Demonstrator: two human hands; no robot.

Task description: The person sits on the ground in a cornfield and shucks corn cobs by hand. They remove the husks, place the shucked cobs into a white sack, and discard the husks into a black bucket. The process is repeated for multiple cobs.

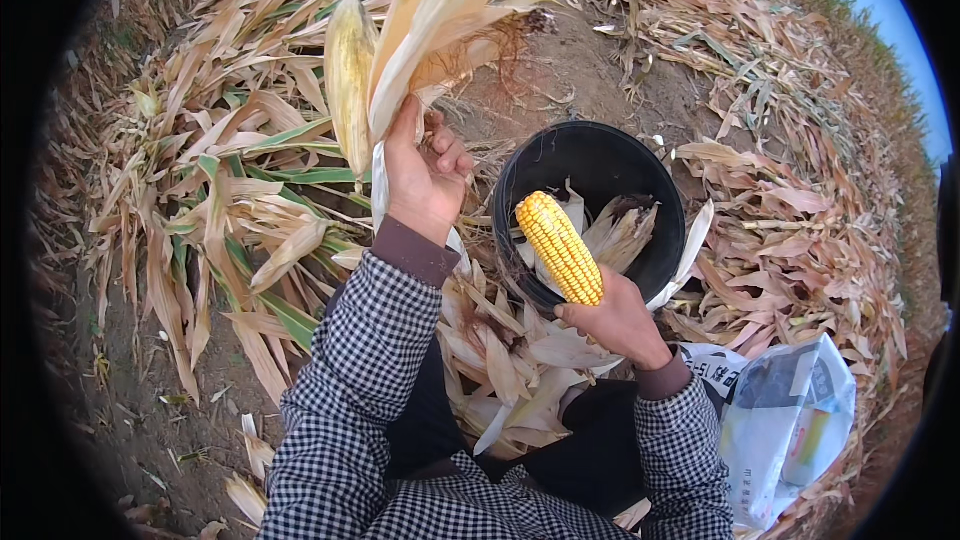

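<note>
My right hand point(619, 319) grips a husked ear of yellow corn point(560, 247) by one end, its bare kernels tilted up to the left. Beneath the ear stands a black bucket point(600, 150), with an ear still partly in dry husk point(624, 232) and loose husk inside. My left hand point(429, 165) is raised to the left of the bucket, its thumb against pale corn husks point(442, 7) with reddish-brown silk hanging from them. Just left of that hand is a closed, unhusked ear point(349, 82); whether the hand touches it I cannot tell.
Stripped husks point(510, 367) lie in a heap between my legs. A white printed plastic bag point(780, 427) stands by my right arm. Dry corn stalks and leaves point(262, 135) cover the ground to the left, and more leaf litter point(780, 217) lies right of the bucket.
</note>
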